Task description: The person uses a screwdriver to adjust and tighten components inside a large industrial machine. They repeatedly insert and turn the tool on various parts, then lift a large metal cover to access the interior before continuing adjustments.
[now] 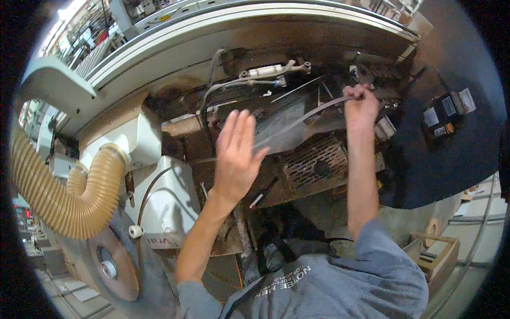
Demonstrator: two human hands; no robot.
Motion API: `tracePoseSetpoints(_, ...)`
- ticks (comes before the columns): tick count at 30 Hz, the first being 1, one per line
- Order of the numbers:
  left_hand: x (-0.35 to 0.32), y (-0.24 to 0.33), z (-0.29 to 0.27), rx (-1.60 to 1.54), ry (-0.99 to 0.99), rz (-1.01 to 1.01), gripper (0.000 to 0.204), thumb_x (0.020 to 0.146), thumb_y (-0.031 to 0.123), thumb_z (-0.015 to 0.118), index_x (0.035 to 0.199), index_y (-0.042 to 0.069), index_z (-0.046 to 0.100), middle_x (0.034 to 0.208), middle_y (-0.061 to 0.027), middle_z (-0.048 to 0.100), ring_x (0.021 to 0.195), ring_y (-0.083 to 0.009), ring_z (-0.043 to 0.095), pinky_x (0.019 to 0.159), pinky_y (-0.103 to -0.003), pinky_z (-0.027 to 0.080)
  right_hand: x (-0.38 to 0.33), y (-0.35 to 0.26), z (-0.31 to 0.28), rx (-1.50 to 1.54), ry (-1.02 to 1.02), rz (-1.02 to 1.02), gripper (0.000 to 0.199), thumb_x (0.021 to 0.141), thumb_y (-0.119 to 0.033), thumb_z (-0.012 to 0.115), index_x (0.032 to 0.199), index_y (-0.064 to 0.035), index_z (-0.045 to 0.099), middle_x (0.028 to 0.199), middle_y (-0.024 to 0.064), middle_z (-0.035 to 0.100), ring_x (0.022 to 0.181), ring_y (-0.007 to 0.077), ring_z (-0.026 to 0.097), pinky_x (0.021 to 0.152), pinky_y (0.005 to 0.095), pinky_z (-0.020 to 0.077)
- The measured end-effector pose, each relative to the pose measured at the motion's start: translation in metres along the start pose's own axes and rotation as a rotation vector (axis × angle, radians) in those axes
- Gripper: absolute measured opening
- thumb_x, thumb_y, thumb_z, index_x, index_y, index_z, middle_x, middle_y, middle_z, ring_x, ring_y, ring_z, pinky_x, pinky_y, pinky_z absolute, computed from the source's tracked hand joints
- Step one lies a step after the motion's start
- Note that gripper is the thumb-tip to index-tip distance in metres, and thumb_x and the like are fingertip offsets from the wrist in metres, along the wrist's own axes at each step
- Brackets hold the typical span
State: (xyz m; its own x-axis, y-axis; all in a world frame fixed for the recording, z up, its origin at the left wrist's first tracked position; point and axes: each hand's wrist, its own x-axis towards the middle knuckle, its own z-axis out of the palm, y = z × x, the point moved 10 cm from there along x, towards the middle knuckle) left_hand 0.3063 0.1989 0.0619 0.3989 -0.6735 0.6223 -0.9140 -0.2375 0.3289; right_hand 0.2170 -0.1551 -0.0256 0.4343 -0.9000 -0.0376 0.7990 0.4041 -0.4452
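A long thin grey strip (pixel 313 112) runs in a shallow curve over the dark bench. My right hand (pixel 361 103) has its fingers closed around the strip's far right end. The other end passes behind my left hand (pixel 237 151), near the thumb. That hand is raised with its fingers stretched out and the thumb apart; whether its palm touches the strip is hidden. Beneath the strip lies a flat grey plate (pixel 287 125) on the bench, and close to the right forearm is a slotted metal grate (pixel 317 165).
White hose fittings (pixel 263 72) lie at the back. On the left stand a white machine housing (pixel 167 199), a ribbed tan duct (pixel 98 196) and a round disc (pixel 114 266). A marker-like stick (pixel 264 192) rests at the near edge. Small boxes (pixel 449 109) sit on a black surface at right.
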Motion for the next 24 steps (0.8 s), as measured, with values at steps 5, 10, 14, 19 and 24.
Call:
tracePoseSetpoints(5,0.042,-0.001,0.098,-0.215,-0.177,0.051,0.054,0.082,0.015,0.075,0.13,0.0,0.056,0.115,-0.0204,0.064,0.106,-0.0354,0.062,0.088,-0.041,0.05,-0.004,0.031,-0.017,0.175,0.188,0.018,0.009,0.093,0.001,0.044,0.096,-0.0071,0.045,0.066,0.0026,0.04,0.059,0.0161,0.037,0.064,0.0344,0.0374)
tracePoseSetpoints(10,0.037,-0.034,0.124,-0.372,-0.201,-0.035,0.026,0.091,0.016,0.065,0.112,0.001,0.067,0.083,-0.0178,0.068,0.074,-0.0327,0.067,0.067,-0.038,0.053,0.004,0.05,-0.024,0.166,0.231,0.037,0.015,0.089,0.0,0.054,0.097,-0.0087,0.046,0.076,0.0027,0.046,0.064,0.0152,0.043,0.071,0.0343,0.0414)
tracePoseSetpoints(14,0.036,-0.067,0.123,-0.092,-0.345,-0.205,0.017,0.094,0.015,0.059,0.086,0.002,0.066,0.067,-0.0138,0.067,0.061,-0.0287,0.068,0.057,-0.036,0.051,-0.039,0.068,-0.019,-0.512,0.002,0.049,0.049,0.093,-0.023,0.064,0.129,0.0043,0.045,0.107,0.0068,0.057,0.1,0.0143,0.053,0.092,0.0313,0.0431)
tracePoseSetpoints(19,0.018,-0.1,0.117,0.012,-0.443,-0.312,0.021,0.093,0.016,0.059,0.08,0.001,0.065,0.062,-0.0147,0.064,0.057,-0.0316,0.066,0.054,-0.039,0.05,-0.102,0.085,-0.025,-0.802,-0.184,0.145,0.076,0.098,-0.025,0.058,0.152,0.0076,0.016,0.151,0.0231,0.032,0.136,0.0275,0.04,0.11,0.0361,0.0357)
tracePoseSetpoints(24,0.018,-0.094,0.123,0.031,-0.478,-0.389,0.023,0.09,0.016,0.06,0.072,0.001,0.06,0.065,-0.0231,0.06,0.063,-0.0435,0.061,0.057,-0.049,0.047,-0.113,0.107,-0.026,-0.861,-0.264,0.175,0.07,0.1,-0.021,0.054,0.151,0.0079,0.017,0.154,0.0258,0.031,0.139,0.0327,0.04,0.108,0.0372,0.0412)
